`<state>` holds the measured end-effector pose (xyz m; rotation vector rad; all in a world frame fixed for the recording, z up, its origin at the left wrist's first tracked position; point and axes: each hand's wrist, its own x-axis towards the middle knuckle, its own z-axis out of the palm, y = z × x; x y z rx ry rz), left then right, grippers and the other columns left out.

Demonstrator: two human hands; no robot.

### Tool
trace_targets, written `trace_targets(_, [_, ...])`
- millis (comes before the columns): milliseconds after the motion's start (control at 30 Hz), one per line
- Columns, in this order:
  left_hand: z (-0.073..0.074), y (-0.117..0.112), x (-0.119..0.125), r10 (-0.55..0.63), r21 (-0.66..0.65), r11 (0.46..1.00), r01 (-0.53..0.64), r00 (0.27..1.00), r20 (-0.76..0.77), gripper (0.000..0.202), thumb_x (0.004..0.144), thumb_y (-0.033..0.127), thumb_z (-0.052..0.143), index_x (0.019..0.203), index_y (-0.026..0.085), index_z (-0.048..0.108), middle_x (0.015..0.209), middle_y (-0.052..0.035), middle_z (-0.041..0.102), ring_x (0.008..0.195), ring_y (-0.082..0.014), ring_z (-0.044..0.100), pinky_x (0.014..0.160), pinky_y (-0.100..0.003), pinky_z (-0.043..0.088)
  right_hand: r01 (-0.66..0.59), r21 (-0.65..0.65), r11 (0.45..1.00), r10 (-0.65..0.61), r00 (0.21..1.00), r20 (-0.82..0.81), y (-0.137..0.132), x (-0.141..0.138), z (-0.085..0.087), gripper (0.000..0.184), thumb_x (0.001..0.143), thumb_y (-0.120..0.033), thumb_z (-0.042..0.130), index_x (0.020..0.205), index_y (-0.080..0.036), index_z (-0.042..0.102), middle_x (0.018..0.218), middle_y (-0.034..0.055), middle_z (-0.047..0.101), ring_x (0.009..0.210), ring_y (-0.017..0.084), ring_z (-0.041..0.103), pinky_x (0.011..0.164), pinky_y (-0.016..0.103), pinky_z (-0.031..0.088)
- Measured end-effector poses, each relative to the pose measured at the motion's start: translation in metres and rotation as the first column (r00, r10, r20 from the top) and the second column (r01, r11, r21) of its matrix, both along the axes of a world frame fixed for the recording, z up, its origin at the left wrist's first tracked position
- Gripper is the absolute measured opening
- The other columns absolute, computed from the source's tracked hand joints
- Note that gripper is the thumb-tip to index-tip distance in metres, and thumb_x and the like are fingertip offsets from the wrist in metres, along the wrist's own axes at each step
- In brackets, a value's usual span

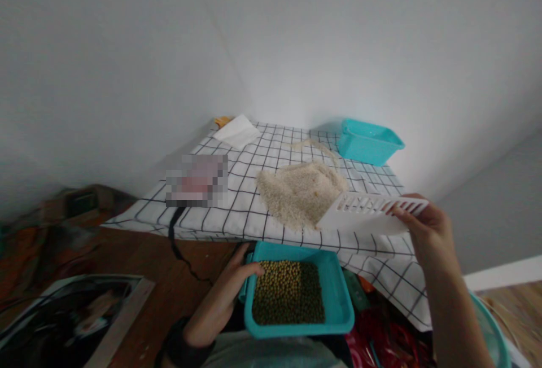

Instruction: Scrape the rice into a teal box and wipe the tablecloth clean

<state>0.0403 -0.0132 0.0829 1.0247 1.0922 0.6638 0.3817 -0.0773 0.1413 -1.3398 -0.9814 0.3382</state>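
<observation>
Left hand [231, 282]: held low, thumb [252, 270] extended inward, grip engaged; dark cuff [174, 341] on the forearm. Right hand [429, 224]: held higher, reaching forward, thumb uppermost, grip engaged; bare right forearm [455, 306] slanting up from below

No legible text, no readable labels, brands, numbers or signs

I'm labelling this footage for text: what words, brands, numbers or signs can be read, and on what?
None can be read.
Near turquoise tub, far turquoise tub, white slotted piece: no lettering shows.
Pixelated item: blocked out, so any text is unreadable.
Glossy red plastic: too blurred to tell.
</observation>
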Motion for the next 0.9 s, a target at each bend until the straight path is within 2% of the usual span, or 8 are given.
trace_targets(133, [0.001,-0.002,0.0,0.015,-0.005,1.0,-0.015,1.0,-0.013,0.046,0.065,0.022,0.056,0.111,0.027,0.059,0.082,0.0054,0.071,0.092,-0.0222,0.065,0.083,-0.03,0.047,-0.024,-0.016,1.0,0.024,0.999,0.023,-0.004,-0.002,0.004,0.017,0.067,-0.033,0.08,0.077,-0.023,0.072,0.072,0.0018,0.069,0.065,0.019,0.06,0.056,0.029,0.044])
trace_targets(267, [-0.004,-0.001,-0.001,0.009,-0.007,1.0,-0.009,1.0,0.003,0.045,0.066,0.021,0.056,0.111,0.024,0.058,0.093,0.0023,0.072,0.09,-0.0195,0.065,0.082,-0.029,0.047,-0.014,-0.038,0.999,0.015,0.999,0.043,-0.007,-0.001,0.005,0.019,0.065,-0.036,0.081,0.077,-0.023,0.072,0.074,0.002,0.07,0.065,0.02,0.06,0.056,0.03,0.045])
trace_targets(400, [-0.01,0.003,-0.001,0.018,-0.039,0.999,-0.017,1.0,0.01,0.044,0.067,0.02,0.058,0.111,0.025,0.056,0.095,0.0033,0.071,0.089,-0.0168,0.064,0.081,-0.026,0.045,-0.004,-0.038,0.999,0.007,0.997,0.075,-0.009,-0.001,0.005,0.02,0.064,-0.036,0.081,0.075,-0.022,0.073,0.074,0.0023,0.069,0.065,0.019,0.059,0.056,0.03,0.044])
trace_targets(533, [-0.006,0.002,-0.001,0.001,-0.018,1.0,0.0,1.0,0.011,0.039,0.066,0.02,0.056,0.105,0.024,0.057,0.099,0.0014,0.071,0.094,-0.0188,0.064,0.081,-0.028,0.045,-0.018,-0.028,0.999,0.021,0.994,0.103,-0.012,-0.001,0.006,0.017,0.066,-0.036,0.08,0.074,-0.022,0.073,0.073,0.002,0.068,0.066,0.019,0.059,0.056,0.029,0.043])
trace_targets(633, [-0.002,0.0,-0.001,0.026,-0.01,1.0,-0.026,1.0,0.006,0.035,0.066,0.022,0.057,0.1,0.026,0.058,0.101,0.0019,0.07,0.096,-0.0197,0.063,0.082,-0.028,0.046,-0.04,-0.024,0.999,0.042,0.995,0.087,-0.013,-0.001,0.006,0.016,0.067,-0.034,0.08,0.074,-0.022,0.073,0.072,0.0018,0.068,0.067,0.019,0.06,0.057,0.029,0.043])
trace_targets(767, [-0.002,-0.001,-0.002,0.034,-0.018,0.999,-0.034,0.999,0.02,0.041,0.066,0.021,0.058,0.106,0.028,0.057,0.096,0.0034,0.071,0.098,-0.0202,0.062,0.082,-0.028,0.046,-0.054,0.019,0.998,0.053,0.997,0.058,-0.012,-0.004,0.008,0.014,0.068,-0.031,0.08,0.075,-0.022,0.073,0.073,0.0011,0.069,0.068,0.018,0.061,0.06,0.029,0.044])
trace_targets(900, [-0.002,-0.001,-0.002,0.054,-0.049,0.997,-0.053,0.998,0.03,0.04,0.065,0.02,0.058,0.105,0.027,0.057,0.09,0.0042,0.07,0.09,-0.0191,0.062,0.079,-0.027,0.044,0.006,0.084,0.996,-0.006,1.0,-0.008,-0.002,-0.007,0.009,0.014,0.068,-0.03,0.08,0.077,-0.022,0.072,0.074,0.0005,0.069,0.068,0.017,0.062,0.063,0.029,0.046])
